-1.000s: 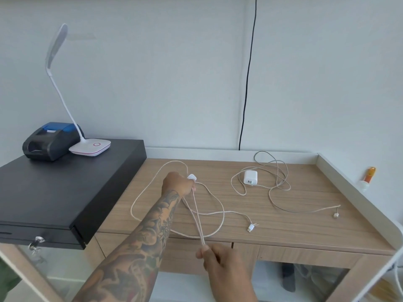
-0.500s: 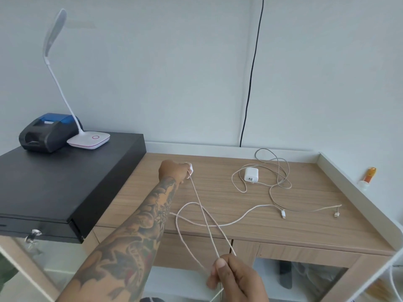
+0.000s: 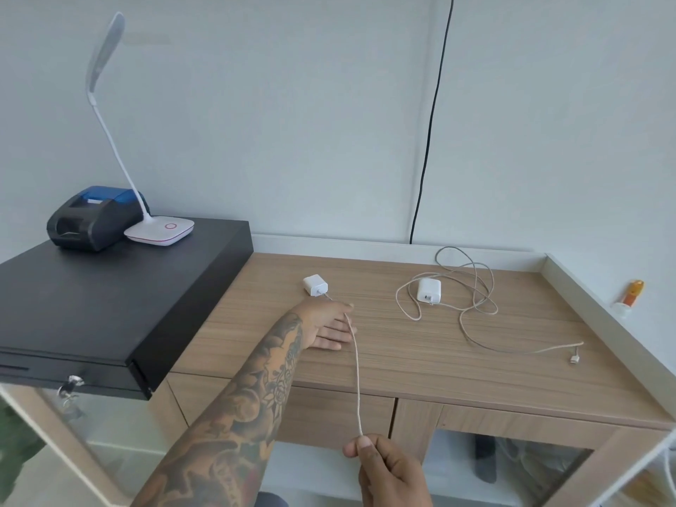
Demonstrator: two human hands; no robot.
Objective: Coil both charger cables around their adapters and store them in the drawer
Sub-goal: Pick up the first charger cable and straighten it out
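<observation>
A white adapter (image 3: 315,285) lies on the wooden desk (image 3: 420,360) just beyond my left hand (image 3: 327,325), untouched. That hand rests flat on the desk with its fingers straight. The adapter's cable (image 3: 356,375) comes out past the index finger and runs taut to my right hand (image 3: 384,466), which pinches it below the desk's front edge. A second white adapter (image 3: 428,290) lies further right inside its loose loops of cable (image 3: 475,301), whose plug end (image 3: 574,358) is near the right rim.
A black cash drawer (image 3: 109,305) with a key (image 3: 71,382) in its front fills the left, carrying a receipt printer (image 3: 91,217) and a white desk lamp (image 3: 159,230). Wooden drawer fronts (image 3: 329,408) sit under the desk. A black wire (image 3: 428,140) hangs down the wall.
My left hand let go of the adapter, which now lies on the desk, and dropped flat beside it. The cable's loose loops and plug are gone; it runs straight to my right hand.
</observation>
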